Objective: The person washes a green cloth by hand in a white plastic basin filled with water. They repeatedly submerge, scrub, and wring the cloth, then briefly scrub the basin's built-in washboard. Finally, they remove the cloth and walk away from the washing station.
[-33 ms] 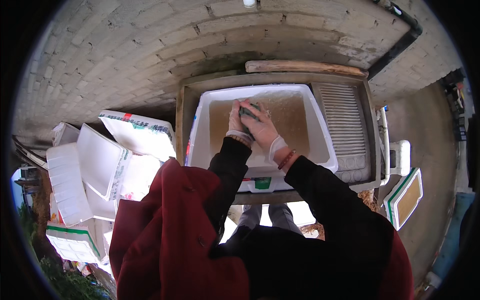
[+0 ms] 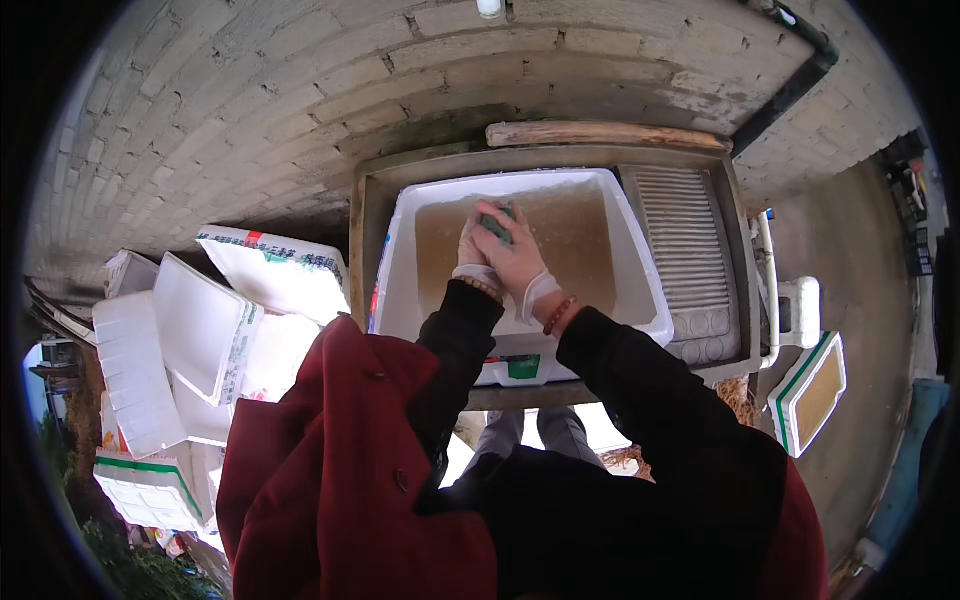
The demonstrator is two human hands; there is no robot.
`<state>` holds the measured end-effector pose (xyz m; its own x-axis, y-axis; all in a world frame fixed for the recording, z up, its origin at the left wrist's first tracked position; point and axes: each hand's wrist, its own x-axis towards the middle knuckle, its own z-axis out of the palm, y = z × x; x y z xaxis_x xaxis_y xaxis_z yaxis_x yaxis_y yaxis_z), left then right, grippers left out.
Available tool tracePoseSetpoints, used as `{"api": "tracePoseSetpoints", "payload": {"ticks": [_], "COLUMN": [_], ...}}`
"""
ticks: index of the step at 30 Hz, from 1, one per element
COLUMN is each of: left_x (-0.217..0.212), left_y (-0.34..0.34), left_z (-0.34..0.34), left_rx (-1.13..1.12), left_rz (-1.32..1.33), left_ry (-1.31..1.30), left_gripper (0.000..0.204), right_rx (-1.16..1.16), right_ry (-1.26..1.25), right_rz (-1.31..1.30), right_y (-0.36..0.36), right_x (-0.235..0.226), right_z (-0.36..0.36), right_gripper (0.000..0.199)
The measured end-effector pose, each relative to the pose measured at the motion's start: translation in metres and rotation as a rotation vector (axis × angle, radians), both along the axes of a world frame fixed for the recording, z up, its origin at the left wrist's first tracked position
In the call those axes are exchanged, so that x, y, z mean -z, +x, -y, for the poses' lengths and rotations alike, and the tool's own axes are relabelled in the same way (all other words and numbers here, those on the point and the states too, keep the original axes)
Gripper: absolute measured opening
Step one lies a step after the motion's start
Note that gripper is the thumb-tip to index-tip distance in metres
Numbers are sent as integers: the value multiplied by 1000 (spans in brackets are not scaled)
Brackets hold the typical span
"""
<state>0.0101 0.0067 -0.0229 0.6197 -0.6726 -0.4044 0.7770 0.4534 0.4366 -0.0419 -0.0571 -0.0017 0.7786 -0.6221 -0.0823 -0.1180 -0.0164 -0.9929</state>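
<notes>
A white foam box (image 2: 643,285) sits in a stone sink (image 2: 362,240) and holds cloudy brown water (image 2: 575,238). Over that water my hands meet, both in thin see-through gloves. A dark green wad (image 2: 499,222) is pressed between them; its kind is mostly hidden by my fingers. My left hand (image 2: 470,245) is closed against the wad's left side, its fingers partly covered. From the right, my right hand (image 2: 518,262) lies over the wad with its fingers curled round it. Beaded bracelets show at both wrists.
Right of the box is a ribbed washboard (image 2: 685,240), part of the sink. White foam boxes (image 2: 205,325) are piled at the left. A wooden pole (image 2: 610,134) lies along the brick wall (image 2: 300,110). At the far right a smaller foam box (image 2: 810,395) stands on the ground.
My right hand has turned a little and moved slightly left, closer over the green wad. The water splashing by the box's far side has calmed.
</notes>
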Motion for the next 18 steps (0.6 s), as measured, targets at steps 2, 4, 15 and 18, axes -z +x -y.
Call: {"api": "tracePoseSetpoints", "payload": {"ticks": [2,4,15,18], "left_x": [7,-32,-28,-42], "left_y": [-24,-60,-18,-29], "left_z": [16,33,19,18], "left_rx": [39,169,413,316], "left_rz": [-62,-212,-262,-172], "left_ry": [-23,87,-149,136], "left_gripper": [35,37,57,50], "right_rx": [93,176,-271,-232], "right_ry": [-37,-10,-929,-924], "right_rz": [-10,8,49,0], "right_y": [6,-1,-45,-35], "right_x": [23,48,-1,-6], "right_z": [22,63,48,41], "right_gripper": [34,35,27,27]}}
